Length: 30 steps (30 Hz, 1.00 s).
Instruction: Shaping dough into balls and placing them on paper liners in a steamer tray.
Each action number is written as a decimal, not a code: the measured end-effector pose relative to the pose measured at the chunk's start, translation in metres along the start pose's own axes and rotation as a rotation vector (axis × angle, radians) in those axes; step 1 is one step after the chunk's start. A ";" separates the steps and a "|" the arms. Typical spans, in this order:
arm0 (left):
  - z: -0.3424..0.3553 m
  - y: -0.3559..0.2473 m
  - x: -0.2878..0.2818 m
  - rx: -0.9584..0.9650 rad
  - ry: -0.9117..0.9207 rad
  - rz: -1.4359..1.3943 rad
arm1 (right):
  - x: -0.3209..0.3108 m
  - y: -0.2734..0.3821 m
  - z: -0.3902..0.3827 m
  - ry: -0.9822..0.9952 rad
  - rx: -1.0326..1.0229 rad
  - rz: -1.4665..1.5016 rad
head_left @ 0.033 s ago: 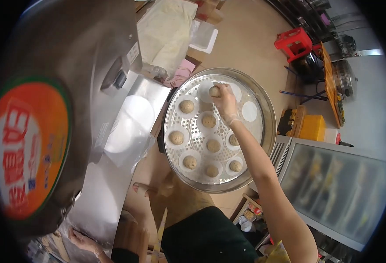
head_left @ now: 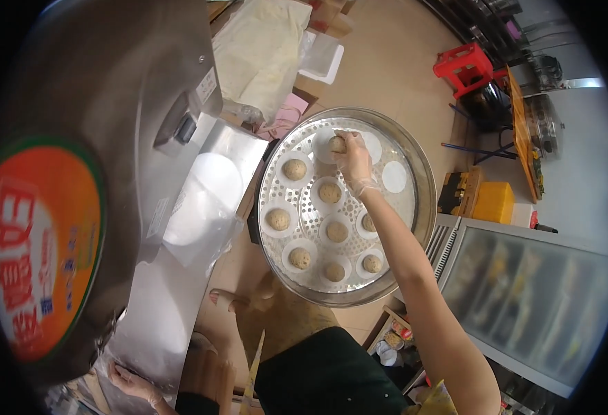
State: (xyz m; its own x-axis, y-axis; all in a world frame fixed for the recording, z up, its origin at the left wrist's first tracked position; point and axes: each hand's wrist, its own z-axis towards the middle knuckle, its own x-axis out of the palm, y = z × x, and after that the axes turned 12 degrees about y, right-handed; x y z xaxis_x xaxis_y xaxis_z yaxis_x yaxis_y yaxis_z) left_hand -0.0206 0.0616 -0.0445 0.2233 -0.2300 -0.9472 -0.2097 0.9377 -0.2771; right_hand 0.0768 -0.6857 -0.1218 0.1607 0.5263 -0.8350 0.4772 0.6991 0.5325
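Note:
My right hand (head_left: 355,166), in a clear plastic glove, is closed on a pale, speckled dough ball (head_left: 337,144) over a white paper round near the back of a round perforated metal tray (head_left: 424,180). Several similar balls (head_left: 294,169) sit on paper rounds across the tray, and a bare paper round (head_left: 394,177) lies at its right. My left hand (head_left: 132,383), also gloved, is low at the left by the steel ledge (head_left: 143,332) of a large machine (head_left: 96,83), its fingers loosely extended and apart.
Left of the tray, the machine has a white chute (head_left: 197,187). Beyond lie a pale cloth (head_left: 255,55) and white tray (head_left: 328,62). At right are red stools (head_left: 461,66), a wooden table (head_left: 524,138), a yellow crate (head_left: 492,202) and a glass-topped chest (head_left: 525,297).

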 end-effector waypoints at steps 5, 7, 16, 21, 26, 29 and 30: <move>0.001 -0.001 0.004 0.015 -0.006 0.051 | 0.033 -0.022 0.022 -0.009 -0.014 -0.089; 0.001 0.005 0.001 0.050 -0.017 0.088 | 0.038 -0.018 0.024 -0.033 0.007 -0.134; -0.002 0.012 0.004 -0.032 -0.010 0.144 | 0.037 -0.012 0.028 0.092 0.033 -0.107; -0.004 0.013 0.000 -0.062 -0.009 0.118 | 0.035 -0.001 0.012 0.004 0.033 -0.004; -0.003 0.003 0.001 -0.040 -0.019 0.093 | 0.043 -0.017 0.000 -0.070 -0.107 0.184; -0.003 -0.011 -0.005 -0.093 0.000 0.122 | 0.035 0.018 -0.019 -0.158 -0.211 -0.216; -0.004 -0.010 -0.008 -0.083 0.006 0.123 | 0.033 0.040 -0.028 0.050 -0.222 -0.156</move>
State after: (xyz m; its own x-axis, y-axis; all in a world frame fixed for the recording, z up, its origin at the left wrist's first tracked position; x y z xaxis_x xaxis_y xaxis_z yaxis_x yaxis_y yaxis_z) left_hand -0.0245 0.0532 -0.0353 0.1855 -0.1163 -0.9757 -0.3135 0.9341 -0.1710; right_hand 0.0772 -0.6271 -0.1242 0.0542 0.4236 -0.9042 0.2908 0.8596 0.4201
